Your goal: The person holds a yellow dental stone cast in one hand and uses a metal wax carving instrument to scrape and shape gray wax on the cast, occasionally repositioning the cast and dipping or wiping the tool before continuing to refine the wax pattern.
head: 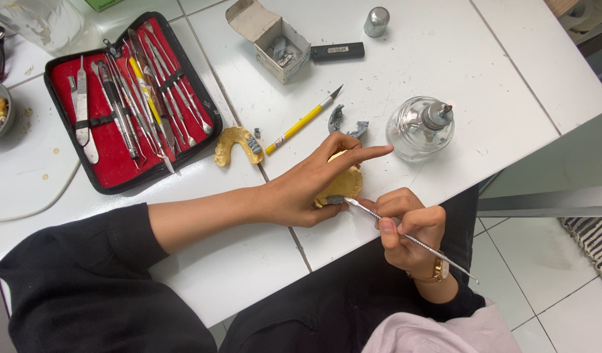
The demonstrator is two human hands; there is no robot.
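Observation:
My left hand (311, 186) grips a yellow plaster jaw model (340, 186) near the table's front edge, index finger stretched out straight. My right hand (409, 225) holds a thin metal carving tool (412, 240) like a pen, its tip touching grey wax at the model's lower edge. A second yellow jaw model (234, 144) with a grey wax lump lies on the table to the left. A yellow-handled knife (301, 122) lies between them.
An open black case with red lining (128, 104) holds several metal instruments at the left. A glass spirit lamp (420, 128) stands just right of my left fingertip. A small cardboard box (271, 39), black lighter (337, 51) and metal cap (376, 21) sit behind.

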